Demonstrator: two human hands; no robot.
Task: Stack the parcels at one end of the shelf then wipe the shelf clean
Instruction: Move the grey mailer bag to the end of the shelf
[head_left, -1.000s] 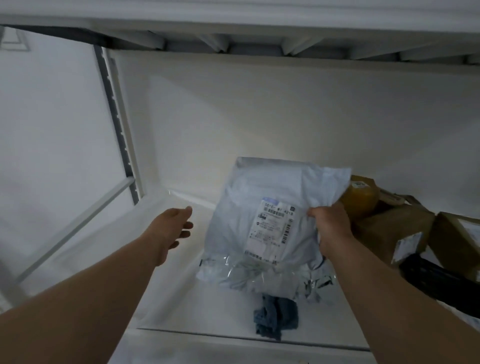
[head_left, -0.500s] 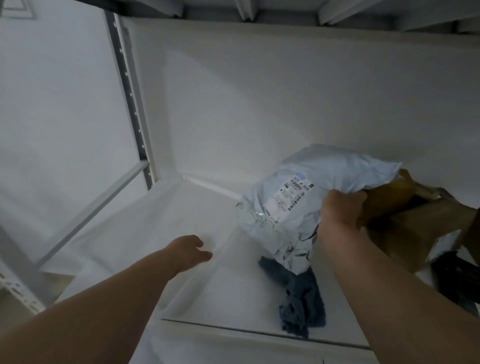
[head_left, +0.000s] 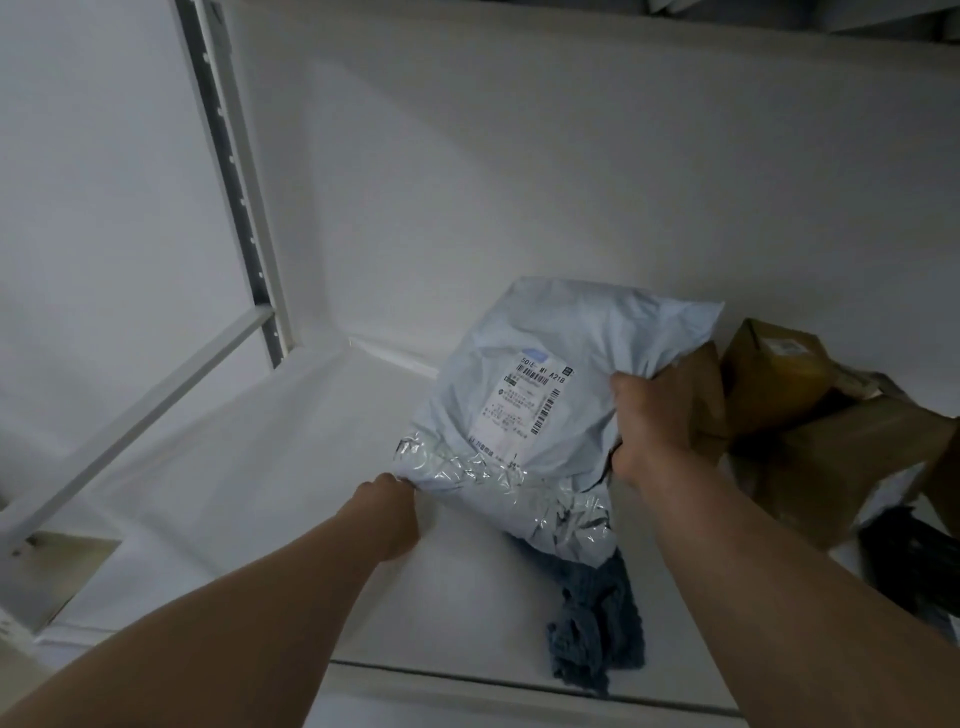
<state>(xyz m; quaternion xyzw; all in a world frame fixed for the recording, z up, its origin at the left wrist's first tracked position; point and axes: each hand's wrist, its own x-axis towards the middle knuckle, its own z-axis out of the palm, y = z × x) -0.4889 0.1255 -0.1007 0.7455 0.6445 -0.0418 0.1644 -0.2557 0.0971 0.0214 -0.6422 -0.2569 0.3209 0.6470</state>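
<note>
Two hands on the one soft bag (head_left: 545, 400) now: my right hand (head_left: 657, 415) is clenched on a bunch of plastic at its right edge, and my left hand (head_left: 397, 506) pinches the crinkled lower left corner. The bag hangs tilted over the middle of the white shelf (head_left: 260, 467), label facing me, its top edge near the back wall and its right side just beside the brown boxes (head_left: 810, 431) heaped at the right end. Under its lower edge lies the blue cloth (head_left: 597, 639), crumpled near the front lip and partly hidden by the bag. The left stretch of shelf is bare, so I judge the stacking isn't finished and the wiping hasn't started. Here's the worry: this plastic is slick and floppy, and I hold only edges, so the contents could slump and pull a corner out of my fingers. If it drops it lands on the cloth and buries it. Swing it hard to the right and it may knock that leaning pile of boxes, which already looks untidy, and one could slide off the front. A dark thing at the far right is too dim to make out.
</note>
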